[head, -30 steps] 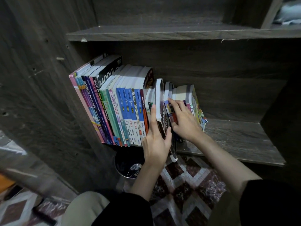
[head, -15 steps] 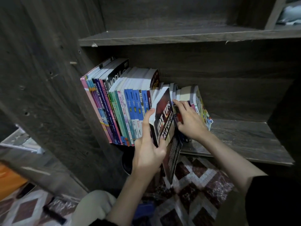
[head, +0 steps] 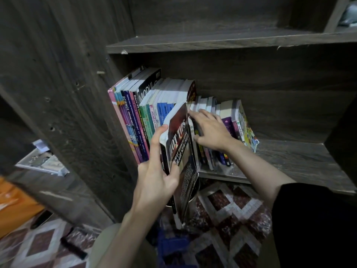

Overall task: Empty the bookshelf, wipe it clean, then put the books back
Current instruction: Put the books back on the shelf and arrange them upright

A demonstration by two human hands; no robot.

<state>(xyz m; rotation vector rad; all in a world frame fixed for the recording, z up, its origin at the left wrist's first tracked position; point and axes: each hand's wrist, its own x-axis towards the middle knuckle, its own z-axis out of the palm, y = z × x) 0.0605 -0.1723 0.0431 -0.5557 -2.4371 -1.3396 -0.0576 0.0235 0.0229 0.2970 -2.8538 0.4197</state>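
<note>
Left hand (head: 156, 178) is gripping a dark paperback (head: 181, 144), tilted past the shelf's (head: 301, 161) front edge; right hand (head: 210, 130), fingers spread, is pressing the shorter books (head: 226, 111); bare board is lying rightward.

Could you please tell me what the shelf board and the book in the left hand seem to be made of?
The dark grey wood-grain shelf board looks like matte laminated chipboard, judging by its flat printed-looking grain. The dark-covered paperback book seems glossy card over paper: its cover bends.
</note>
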